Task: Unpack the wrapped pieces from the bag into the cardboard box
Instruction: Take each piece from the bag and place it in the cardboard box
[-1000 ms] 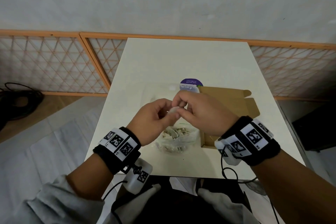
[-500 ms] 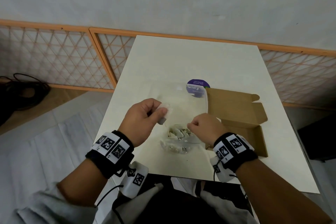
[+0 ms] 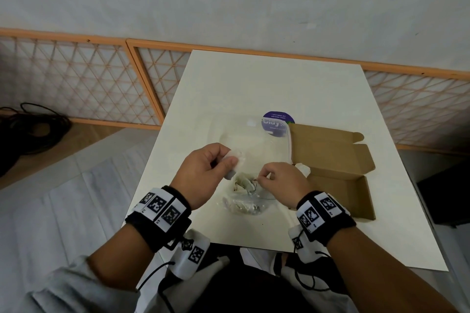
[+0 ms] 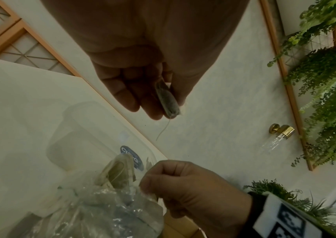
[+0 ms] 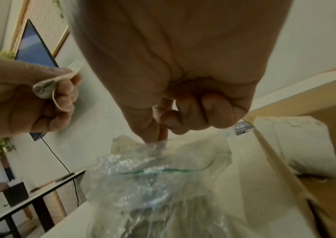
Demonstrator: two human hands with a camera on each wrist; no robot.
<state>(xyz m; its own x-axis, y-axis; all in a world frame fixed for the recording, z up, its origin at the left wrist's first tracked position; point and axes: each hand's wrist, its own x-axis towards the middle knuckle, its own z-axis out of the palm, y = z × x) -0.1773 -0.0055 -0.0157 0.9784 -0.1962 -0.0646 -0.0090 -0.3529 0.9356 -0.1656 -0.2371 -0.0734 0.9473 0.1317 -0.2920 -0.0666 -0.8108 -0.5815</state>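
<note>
Wrapped pieces (image 3: 245,181) mostly sit inside the clear bag (image 3: 244,201), which lies on the counter (image 3: 254,84) just left of the cardboard box (image 3: 338,160). One piece (image 3: 235,161), a small whitish packet trailing a thin thread, is out of the bag and pinched between thumb and curled fingers of the left hand (image 3: 203,173), raised above and left of the bag; that hold probably keeps it clear while the bag is worked. The right hand (image 3: 279,183) has its fingers curled, thumb and forefinger nipping the crinkled plastic at the bag's mouth, likely to hold the opening steady or draw out another piece. One white wrapped piece (image 3: 302,168) already lies in the box, at the wall nearest the bag. The box stands open with its lid flaps folded back, away from the person, ready to receive more.

Beyond the bag a clear plastic container (image 3: 254,134) with a purple round label (image 3: 278,122) rests on the counter. The counter is pale cream and matte. Behind it run orange-framed lattice panels (image 3: 76,84) under a grey wall, with dark cables (image 3: 30,124) coiled on the floor far left of the bag.
</note>
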